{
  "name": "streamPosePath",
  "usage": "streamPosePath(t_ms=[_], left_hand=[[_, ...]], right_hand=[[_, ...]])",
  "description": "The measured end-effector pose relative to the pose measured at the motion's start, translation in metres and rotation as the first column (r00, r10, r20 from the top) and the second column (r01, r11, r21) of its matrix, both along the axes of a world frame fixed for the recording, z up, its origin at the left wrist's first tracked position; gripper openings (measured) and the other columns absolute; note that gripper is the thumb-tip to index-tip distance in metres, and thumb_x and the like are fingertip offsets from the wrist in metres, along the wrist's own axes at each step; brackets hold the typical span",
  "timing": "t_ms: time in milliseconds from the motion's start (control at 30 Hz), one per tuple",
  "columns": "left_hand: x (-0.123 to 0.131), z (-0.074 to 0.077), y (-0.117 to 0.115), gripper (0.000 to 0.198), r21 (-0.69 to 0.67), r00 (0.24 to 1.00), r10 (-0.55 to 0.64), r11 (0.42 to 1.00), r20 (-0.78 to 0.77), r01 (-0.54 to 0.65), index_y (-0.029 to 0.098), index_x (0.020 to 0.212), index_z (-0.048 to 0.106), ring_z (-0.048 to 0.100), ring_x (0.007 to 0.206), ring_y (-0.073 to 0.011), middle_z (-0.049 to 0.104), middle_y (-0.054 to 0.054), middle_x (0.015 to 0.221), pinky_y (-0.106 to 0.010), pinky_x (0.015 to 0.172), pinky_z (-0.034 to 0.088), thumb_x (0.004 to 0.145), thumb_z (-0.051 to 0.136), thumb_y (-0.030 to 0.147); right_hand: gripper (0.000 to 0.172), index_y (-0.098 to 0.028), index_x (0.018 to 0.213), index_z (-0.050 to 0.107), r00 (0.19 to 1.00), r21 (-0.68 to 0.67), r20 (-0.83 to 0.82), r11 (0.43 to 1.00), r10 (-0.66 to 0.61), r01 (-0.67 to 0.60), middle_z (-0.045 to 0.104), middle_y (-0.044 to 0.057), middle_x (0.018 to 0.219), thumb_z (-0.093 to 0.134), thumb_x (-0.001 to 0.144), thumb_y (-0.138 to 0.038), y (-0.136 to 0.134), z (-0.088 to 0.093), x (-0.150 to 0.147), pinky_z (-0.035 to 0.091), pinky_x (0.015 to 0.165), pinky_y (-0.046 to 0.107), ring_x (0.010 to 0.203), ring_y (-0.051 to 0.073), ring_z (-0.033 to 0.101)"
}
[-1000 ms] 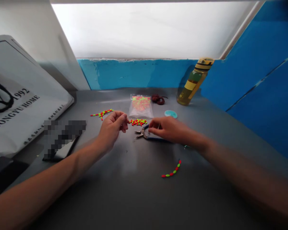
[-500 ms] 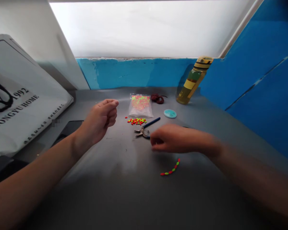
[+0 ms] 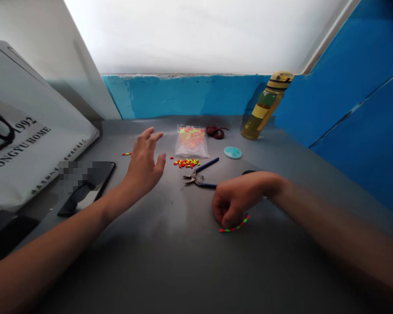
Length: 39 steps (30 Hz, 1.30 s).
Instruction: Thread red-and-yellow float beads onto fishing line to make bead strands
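Note:
My left hand point(image 3: 146, 155) is open in the air, its fingers spread, with nothing visible in it. Just left of it lies a short row of red and yellow-green beads point(image 3: 126, 154). My right hand point(image 3: 234, 196) is closed low over the table, thumb and fingertips curled together; what they hold, if anything, is hidden. Right at those fingertips curves a string of alternating red and green beads point(image 3: 238, 226), partly covered by the hand; I cannot tell whether they touch. Blue-handled pliers point(image 3: 194, 177) lie with jaws apart behind this hand, beside a loose pile of beads point(image 3: 186, 163).
Behind the pile is a clear bag of beads point(image 3: 192, 141), with a dark red cord bundle point(image 3: 216, 132) beside it. A light-blue round disc point(image 3: 232, 152) and a yellow-capped bottle point(image 3: 260, 111) stand to the right. At left are a phone point(image 3: 88, 187) and a large white bag point(image 3: 29, 131).
My left hand has gone from a pinch to spread fingers, uncovering the short bead row. My right hand has come down and nearer to me, onto the spot by the bead string.

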<state>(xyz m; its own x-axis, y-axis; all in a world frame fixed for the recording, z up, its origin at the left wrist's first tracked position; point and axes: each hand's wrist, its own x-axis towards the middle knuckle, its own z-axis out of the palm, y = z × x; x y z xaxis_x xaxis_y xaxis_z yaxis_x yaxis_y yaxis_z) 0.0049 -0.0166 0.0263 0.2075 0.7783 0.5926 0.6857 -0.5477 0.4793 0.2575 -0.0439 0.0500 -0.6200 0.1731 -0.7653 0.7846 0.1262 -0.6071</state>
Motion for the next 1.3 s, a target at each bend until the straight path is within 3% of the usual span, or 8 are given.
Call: streamPosePath(t_ms=[200,300,433,567,700,967,1133,1300], left_hand=[[0.037,0.005,-0.058,0.017,0.126,0.905,-0.375,0.906,-0.201,0.403,0.023,0.103,0.061,0.061,0.108,-0.0235,0.066,-0.008,0.114,-0.042,0.096,0.046,0.091,0.054,0.013],[0.041,-0.012,-0.066,0.01,0.165,0.834,-0.491,0.827,-0.252,0.537,0.021,0.099,0.06,0.063,0.096,-0.0205,0.069,-0.007,0.106,-0.038,0.09,0.047,0.09,0.059,0.017],[0.039,-0.03,-0.064,0.016,0.079,0.722,-0.603,0.747,-0.34,0.66,0.02,0.107,0.06,0.063,0.091,-0.0191,0.071,-0.007,0.102,-0.036,0.089,0.046,0.094,0.06,0.029],[0.041,-0.033,-0.061,0.015,-0.011,0.759,-0.586,0.794,-0.284,0.608,0.02,0.102,0.063,0.062,0.09,-0.0177,0.071,-0.005,0.101,-0.033,0.086,0.046,0.097,0.056,0.032],[0.042,-0.03,-0.061,0.014,-0.062,0.719,-0.626,0.766,-0.302,0.64,0.023,0.102,0.067,0.064,0.088,-0.0166,0.072,-0.004,0.098,-0.034,0.087,0.045,0.098,0.055,0.03],[0.041,-0.038,-0.06,0.01,-0.015,0.767,-0.58,0.8,-0.275,0.6,0.022,0.098,0.063,0.064,0.088,-0.0171,0.072,-0.004,0.097,-0.036,0.088,0.045,0.098,0.053,0.024],[0.041,-0.04,-0.056,0.01,-0.057,0.941,-0.316,0.944,0.119,0.324,0.021,0.092,0.058,0.064,0.087,-0.0175,0.07,-0.005,0.093,-0.033,0.08,0.05,0.095,0.06,0.03],[0.039,-0.036,-0.05,0.017,-0.279,0.931,-0.136,0.93,0.339,0.238,0.02,0.092,0.06,0.064,0.082,-0.0158,0.069,-0.003,0.087,-0.028,0.071,0.051,0.091,0.064,0.036]], right_hand=[[0.009,-0.019,0.08,0.07,0.988,0.396,0.114,0.908,0.101,-0.138,0.067,0.0,0.074,0.065,0.076,-0.026,-0.021,0.015,-0.01,0.036,0.055,0.026,0.062,0.014,0.057],[0.008,-0.018,0.079,0.069,0.994,0.296,0.026,0.949,0.103,-0.106,0.065,-0.001,0.072,0.064,0.075,-0.022,-0.015,0.011,-0.008,0.038,0.058,0.025,0.064,0.013,0.056],[0.006,-0.017,0.077,0.063,0.984,0.033,-0.153,0.995,-0.09,0.096,0.059,-0.004,0.064,0.062,0.075,-0.022,0.004,-0.006,0.001,0.04,0.055,0.022,0.059,0.01,0.054],[0.013,-0.016,0.081,0.063,0.96,-0.046,-0.193,0.979,-0.202,0.196,0.06,-0.004,0.063,0.066,0.077,-0.029,0.011,-0.015,0.003,0.042,0.053,0.022,0.055,0.01,0.054],[0.016,-0.016,0.082,0.064,0.955,-0.051,-0.216,0.979,-0.205,0.199,0.059,-0.004,0.061,0.067,0.078,-0.031,0.008,-0.016,0.002,0.041,0.051,0.021,0.054,0.009,0.054],[0.007,-0.017,0.077,0.063,0.956,-0.107,-0.2,0.975,-0.215,0.197,0.059,-0.005,0.061,0.063,0.071,-0.022,0.01,-0.014,0.004,0.04,0.051,0.02,0.053,0.009,0.052],[0.006,-0.016,0.072,0.063,0.979,-0.167,-0.155,0.98,-0.133,0.107,0.06,-0.005,0.062,0.065,0.066,-0.018,0.015,-0.014,0.007,0.04,0.054,0.02,0.056,0.008,0.051],[0.024,-0.014,0.094,0.069,0.974,-0.183,-0.192,0.98,-0.119,0.083,0.065,-0.003,0.071,0.074,0.074,-0.026,0.014,-0.011,0.008,0.045,0.058,0.021,0.062,0.01,0.058]])
